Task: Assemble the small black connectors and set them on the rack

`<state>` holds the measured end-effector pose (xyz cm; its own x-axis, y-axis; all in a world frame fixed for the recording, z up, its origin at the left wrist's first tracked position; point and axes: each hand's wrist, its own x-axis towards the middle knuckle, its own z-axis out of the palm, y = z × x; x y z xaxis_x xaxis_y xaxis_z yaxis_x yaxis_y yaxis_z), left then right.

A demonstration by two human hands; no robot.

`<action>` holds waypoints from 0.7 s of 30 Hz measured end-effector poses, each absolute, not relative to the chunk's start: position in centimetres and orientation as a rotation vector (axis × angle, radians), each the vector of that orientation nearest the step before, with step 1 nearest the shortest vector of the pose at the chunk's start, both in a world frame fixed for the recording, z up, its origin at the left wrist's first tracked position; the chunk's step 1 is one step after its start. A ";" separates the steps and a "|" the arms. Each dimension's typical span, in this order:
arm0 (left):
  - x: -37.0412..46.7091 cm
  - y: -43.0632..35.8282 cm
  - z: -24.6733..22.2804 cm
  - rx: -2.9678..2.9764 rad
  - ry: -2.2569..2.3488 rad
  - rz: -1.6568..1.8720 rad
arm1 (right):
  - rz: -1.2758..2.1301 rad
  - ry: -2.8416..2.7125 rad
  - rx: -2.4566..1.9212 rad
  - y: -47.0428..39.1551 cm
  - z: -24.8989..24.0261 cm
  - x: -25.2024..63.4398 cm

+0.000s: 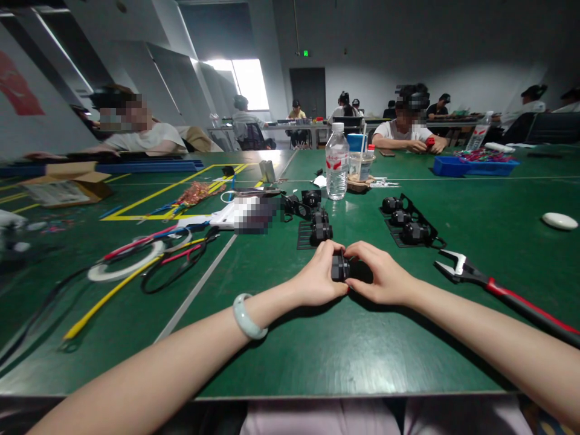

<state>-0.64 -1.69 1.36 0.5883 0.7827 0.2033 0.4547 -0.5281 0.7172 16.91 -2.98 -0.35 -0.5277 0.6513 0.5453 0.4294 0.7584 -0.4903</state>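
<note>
Left hand (322, 277): was curled at the centre of the frame, thumb and fingers clamped on the left part of a black faceted fitting (338, 267).
Right hand (381, 273): was bent just right of centre, its thumb and fingertips closed on the fitting's right end.
Black faceted fitting: sat between the two hands, partly hidden by the fingers, over the glossy green desk (290, 362).
Pale green smooth bangle (248, 317): circled the left wrist.
Left flat black slotted plate (304, 235): lay just above the left hand in the frame, bearing rounded black fittings (321, 232).
Right flat black plate (426, 216): lay right of centre, carrying similar black pieces (400, 217).
Adjustable wrench with red-and-black handle (492, 285): rested at right, its silver head towards the right hand.
Clear plastic bottle with white cap (336, 166): stood upright at upper centre.
Yellow cable (111, 299): stretched across the lower left, near a white ring-shaped coil (106, 275).
White oval object (560, 221): lay near the right edge.
</note>
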 end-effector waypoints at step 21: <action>-0.6 -1.9 1.3 2.293 0.937 0.745 | 0.370 -2.217 -0.795 -3.1 -0.1 16.9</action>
